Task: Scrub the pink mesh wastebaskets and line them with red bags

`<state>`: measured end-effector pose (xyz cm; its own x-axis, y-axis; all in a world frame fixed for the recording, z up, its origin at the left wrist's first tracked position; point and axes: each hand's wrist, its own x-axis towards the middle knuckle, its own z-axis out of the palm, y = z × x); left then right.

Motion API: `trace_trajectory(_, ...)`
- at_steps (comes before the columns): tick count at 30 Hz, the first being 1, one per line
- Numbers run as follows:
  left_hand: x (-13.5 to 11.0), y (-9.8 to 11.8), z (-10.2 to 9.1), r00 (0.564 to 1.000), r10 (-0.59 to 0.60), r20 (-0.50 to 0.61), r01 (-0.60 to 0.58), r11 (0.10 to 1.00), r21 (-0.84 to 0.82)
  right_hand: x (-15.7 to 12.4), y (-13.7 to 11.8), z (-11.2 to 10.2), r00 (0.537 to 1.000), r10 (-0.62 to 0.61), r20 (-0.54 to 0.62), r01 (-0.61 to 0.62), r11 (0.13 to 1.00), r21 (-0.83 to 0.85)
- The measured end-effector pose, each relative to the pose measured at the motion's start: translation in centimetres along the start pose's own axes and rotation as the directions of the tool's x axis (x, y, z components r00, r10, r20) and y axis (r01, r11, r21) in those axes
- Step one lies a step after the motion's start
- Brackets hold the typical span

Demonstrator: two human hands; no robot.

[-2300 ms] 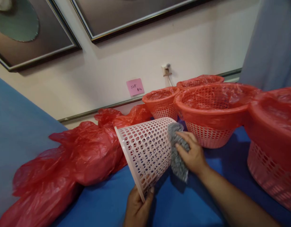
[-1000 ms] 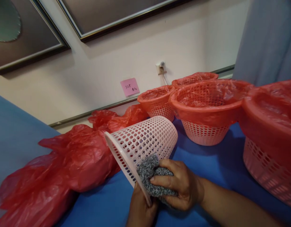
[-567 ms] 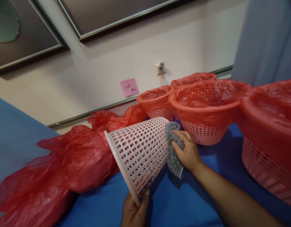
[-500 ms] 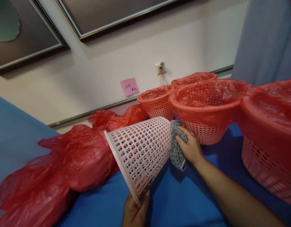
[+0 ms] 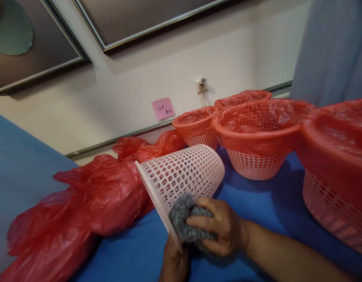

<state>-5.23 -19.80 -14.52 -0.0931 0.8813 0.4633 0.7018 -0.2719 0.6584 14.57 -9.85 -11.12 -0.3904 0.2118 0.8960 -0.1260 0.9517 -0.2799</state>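
A pale pink perforated plastic basket [image 5: 186,168] is tilted on its side, its wide rim toward the lower left and its base toward the right. My left hand [image 5: 174,260] grips the lower part of that rim, with some fingers hidden behind it. A grey fluffy cloth [image 5: 183,219] is bunched in my right hand [image 5: 220,227], its fingers curled round it. The cloth presses against the basket's side, close to the rim and just above my left hand.
Several pink baskets lined with red plastic bags stand to the right, among them a wide basket [image 5: 257,156] and a large near one [image 5: 333,199]. Crumpled red bags [image 5: 104,196] lie left on the blue surface [image 5: 130,250]. A pink note [image 5: 163,109] and a socket [image 5: 201,85] are on the wall.
My right hand has brought the cloth from the basket's base down and left along its side to near the rim. My left hand still holds the rim.
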Motion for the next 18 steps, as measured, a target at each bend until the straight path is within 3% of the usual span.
trace_trajectory(2, -0.1, -0.5, 0.0, 0.994, 0.08, 0.069, -0.084, 0.994, 0.068, -0.1, 1.7, -0.6, 0.967, 0.198, -0.16, -0.216, 0.971, -0.1)
trace_trajectory(3, -0.2, -1.0, 0.0, 0.991, 0.104, 0.09, -0.112, 0.989, 0.098, -0.1, 2.9, -1.0, 0.912, 0.319, -0.257, -0.359, 0.925, -0.125)
trace_trajectory(5, -0.5, -2.0, 0.2, 0.983, 0.143, 0.118, -0.16, 0.976, 0.147, -0.1, 5.1, -2.1, 0.751, 0.518, -0.41, -0.602, 0.792, -0.102)
trace_trajectory(6, -0.7, -2.5, 0.3, 0.98, 0.155, 0.125, -0.175, 0.97, 0.171, -0.1, 5.9, -2.6, 0.681, 0.574, -0.454, -0.671, 0.738, -0.074)
trace_trajectory(7, -0.8, -3.0, 0.5, 0.978, 0.162, 0.131, -0.186, 0.963, 0.193, 0.0, 6.3, -2.9, 0.642, 0.6, -0.477, -0.702, 0.711, -0.052)
trace_trajectory(8, -0.9, -3.3, 0.6, 0.977, 0.168, 0.133, -0.194, 0.958, 0.211, 0.0, 6.3, -3.1, 0.643, 0.599, -0.476, -0.699, 0.714, -0.046)
trace_trajectory(9, -0.8, -3.5, 0.7, 0.976, 0.172, 0.132, -0.199, 0.955, 0.222, 0.1, 5.9, -3.1, 0.685, 0.574, -0.45, -0.662, 0.748, -0.054)
trace_trajectory(12, -0.2, -2.9, 0.9, 0.974, 0.17, 0.149, -0.199, 0.959, 0.202, 0.4, 3.1, -2.2, 0.911, 0.341, -0.232, -0.362, 0.931, -0.055)
trace_trajectory(13, 0.1, -2.5, 0.8, 0.975, 0.164, 0.152, -0.191, 0.965, 0.181, 0.4, 2.0, -1.8, 0.961, 0.234, -0.145, -0.239, 0.971, -0.018)
trace_trajectory(15, 0.6, -1.4, 0.6, 0.982, 0.128, 0.141, -0.147, 0.98, 0.133, 0.5, 0.3, -1.1, 0.997, 0.07, -0.034, -0.068, 0.995, 0.072)
trace_trajectory(18, 0.9, 0.5, -0.1, 0.991, 0.023, 0.129, -0.028, 0.999, 0.038, 0.7, -0.4, -0.6, 1.0, -0.019, 0.009, 0.018, 0.992, 0.125)
